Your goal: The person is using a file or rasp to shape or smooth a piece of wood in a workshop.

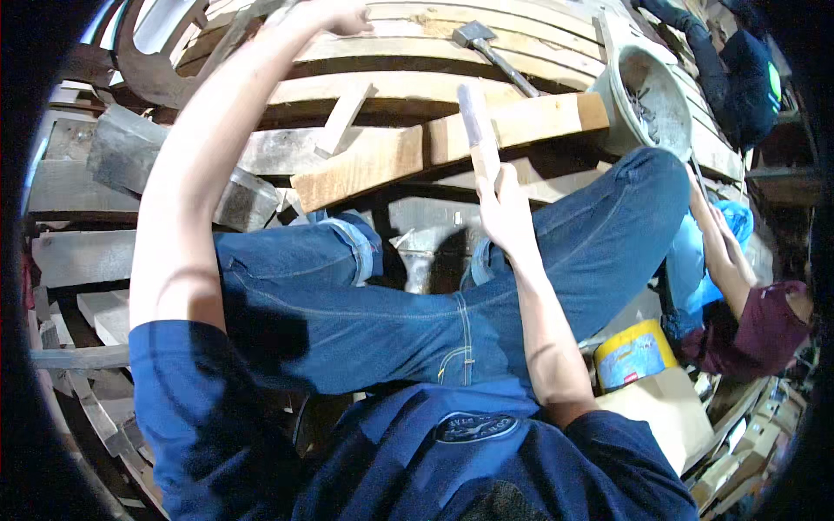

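My right hand is closed around the lower end of a flat wooden strip, which stands up from the fist and looks grey along its upper part. Behind the strip lies a thick pale timber, with another timber block end to end on its left. My left arm reaches far forward, and my left hand is over the slats near the top edge, blurred, its fingers unclear. To the right of that hand rests a hammer with a dark handle. A small wood offcut leans by the timber block.
A pale bucket holding nails or metal bits stands beyond my right knee. At right are another person's hands and maroon sleeve. A second person in dark clothing is at upper right. A yellow-and-blue container sits beside my right elbow.
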